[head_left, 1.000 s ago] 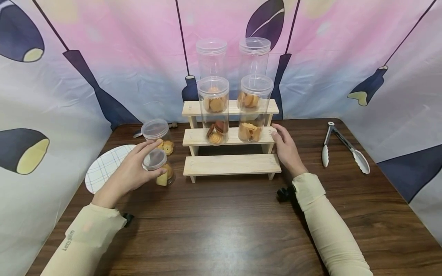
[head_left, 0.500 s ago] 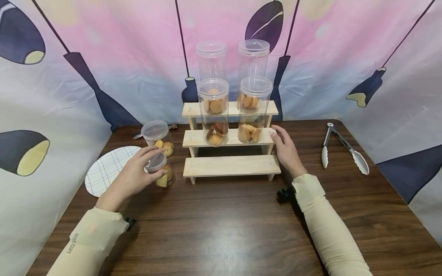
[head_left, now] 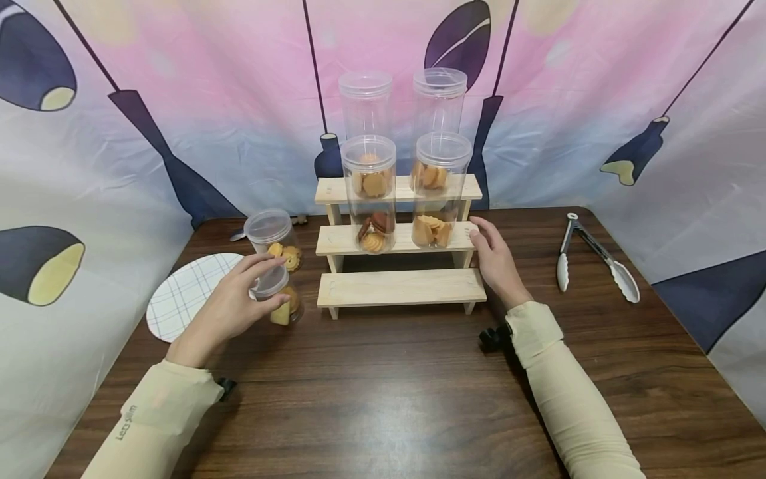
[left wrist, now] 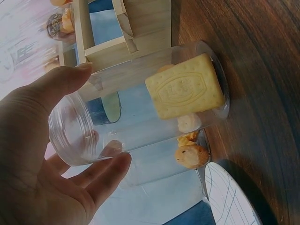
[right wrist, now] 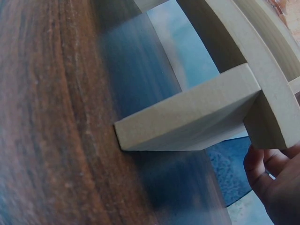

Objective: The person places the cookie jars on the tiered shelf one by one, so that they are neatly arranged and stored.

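In the head view my left hand is at the upper part of a clear lidded jar standing on the table. The left wrist view shows its thumb and fingers curled round the jar, just below the lid; a rectangular biscuit lies inside. Behind it stands another jar with flower-shaped cookies. My right hand touches the right end of a three-step wooden rack, its fingers loosely bent against the board edge. Nothing is seen inside that hand.
On the rack's middle step are two cookie jars, with two more jars behind. A checked oval plate lies at the left. Tongs lie at the right, on the wooden table.
My left hand has moved slightly to the right round the jar, and its fingers now cover more of the lid. My right hand stays at the rack's end.
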{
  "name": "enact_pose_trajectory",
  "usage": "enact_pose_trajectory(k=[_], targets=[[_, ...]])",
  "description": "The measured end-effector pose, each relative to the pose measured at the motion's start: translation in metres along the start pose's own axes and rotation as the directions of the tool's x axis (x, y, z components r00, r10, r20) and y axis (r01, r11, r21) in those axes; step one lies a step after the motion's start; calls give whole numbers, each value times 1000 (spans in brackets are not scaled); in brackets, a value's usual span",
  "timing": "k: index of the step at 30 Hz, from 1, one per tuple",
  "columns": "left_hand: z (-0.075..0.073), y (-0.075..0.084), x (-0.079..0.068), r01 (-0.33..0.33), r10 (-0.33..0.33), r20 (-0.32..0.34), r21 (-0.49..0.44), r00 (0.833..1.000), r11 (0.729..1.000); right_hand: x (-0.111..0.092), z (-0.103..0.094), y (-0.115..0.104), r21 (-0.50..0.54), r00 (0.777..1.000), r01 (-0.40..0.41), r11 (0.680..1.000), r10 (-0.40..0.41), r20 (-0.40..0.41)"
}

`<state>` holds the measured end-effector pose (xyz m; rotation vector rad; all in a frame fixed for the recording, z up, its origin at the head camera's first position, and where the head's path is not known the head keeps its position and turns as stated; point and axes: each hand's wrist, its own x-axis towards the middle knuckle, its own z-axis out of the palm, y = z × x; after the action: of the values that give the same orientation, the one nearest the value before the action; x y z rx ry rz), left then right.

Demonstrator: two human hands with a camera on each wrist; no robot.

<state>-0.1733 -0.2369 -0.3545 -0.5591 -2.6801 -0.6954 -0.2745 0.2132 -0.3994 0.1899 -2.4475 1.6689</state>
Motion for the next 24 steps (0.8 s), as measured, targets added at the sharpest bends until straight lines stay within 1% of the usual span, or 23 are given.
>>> enact_pose_trajectory(k=[6,10,15,19,24], targets=[[0,-1,0,1,-1,-11,5,1000,1000,1,0,1,3,1000,-9,1000,9,-6],[0,0,1,12,-12,-5,12,1000,1000,1,0,2,1,1000,-13,1000,13,-9],[-1,2,4,6,-6,-1,19,1000,1000,0,0,3,4,1000,-4,1000,4,-11],[-4,5,7,-2,2,-3,12,1000,1000,0,0,3,6,1000,-4,1000,4,-4],[-14,14,13,-18,18,-3,19,1000,1000,0,0,2,8,1000,-1,1000,1,2]])
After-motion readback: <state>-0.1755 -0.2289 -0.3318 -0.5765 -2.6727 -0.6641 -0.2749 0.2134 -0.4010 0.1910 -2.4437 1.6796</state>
